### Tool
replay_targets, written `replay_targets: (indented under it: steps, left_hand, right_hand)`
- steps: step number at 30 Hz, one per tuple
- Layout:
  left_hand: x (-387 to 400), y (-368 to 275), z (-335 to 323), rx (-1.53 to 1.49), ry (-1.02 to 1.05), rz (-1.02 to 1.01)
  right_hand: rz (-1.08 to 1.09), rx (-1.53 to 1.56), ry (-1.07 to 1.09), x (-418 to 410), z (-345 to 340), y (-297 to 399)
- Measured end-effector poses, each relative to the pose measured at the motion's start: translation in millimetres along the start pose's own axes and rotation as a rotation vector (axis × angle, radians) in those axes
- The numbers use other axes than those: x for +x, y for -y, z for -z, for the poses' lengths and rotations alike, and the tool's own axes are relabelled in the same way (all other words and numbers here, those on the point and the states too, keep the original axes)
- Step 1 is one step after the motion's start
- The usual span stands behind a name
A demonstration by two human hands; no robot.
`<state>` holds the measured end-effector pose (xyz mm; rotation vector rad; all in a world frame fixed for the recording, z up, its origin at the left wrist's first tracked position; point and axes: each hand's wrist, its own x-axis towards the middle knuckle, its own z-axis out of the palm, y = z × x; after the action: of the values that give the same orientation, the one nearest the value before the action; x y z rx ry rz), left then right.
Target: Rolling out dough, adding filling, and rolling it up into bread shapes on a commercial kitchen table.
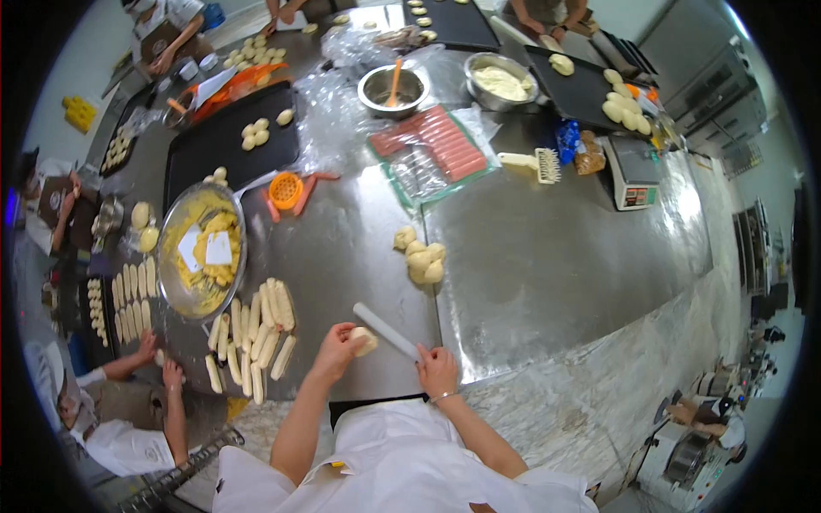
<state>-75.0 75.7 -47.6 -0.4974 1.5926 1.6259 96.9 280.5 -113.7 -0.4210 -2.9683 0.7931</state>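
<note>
Between the fingers of my left hand (338, 353) is a small piece of dough (364, 341), raised just off the steel table's front edge. My right hand (439, 370) grips the near end of a white rolling pin (386, 330), which slants up and left across the steel. The pin's far end lies close beyond the dough. Ahead of my hands sits a cluster of dough balls (423, 260), touching one another by the table seam. Left of my left hand, long dough rolls (260, 330) lie in a loose pile.
A steel bowl of yellow filling (168, 269) holds white scrapers. Beyond are sausages in plastic (455, 144), a lattice roller cutter (548, 165), a digital scale (634, 173) and a black tray (211, 154). At left, a co-worker's hands (172, 372) handle dough; other people stand around the table.
</note>
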Motion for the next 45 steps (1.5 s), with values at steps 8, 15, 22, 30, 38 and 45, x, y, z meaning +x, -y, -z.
replay_targets:
  steps: [8, 15, 22, 30, 38, 45]
  left_hand:
    - [-28, 108, -16, 1.125, -0.447, -0.884]
    - [-45, 121, -2, 1.021, -0.181, -0.656]
    - [-26, 116, 31, 1.097, -0.478, -0.633]
    - [90, 12, 48, 1.314, -0.507, -0.745]
    - [120, -25, 54, 1.196, -0.546, -0.901]
    - [7, 84, 68, 1.305, -0.326, -0.825]
  right_hand:
    - [-0.023, 0.163, 0.027, 17, -1, -18]
    - [0.318, 0.097, 0.165, 58, 32, 17]
    - [0.569, -0.106, 0.108, 73, -1, 31]
    - [0.745, -0.230, 0.097, 180, -19, 29]
    - [0.971, -0.210, 0.301, 217, -13, 33]
    - [0.528, -0.212, 0.115, 71, 1, 44]
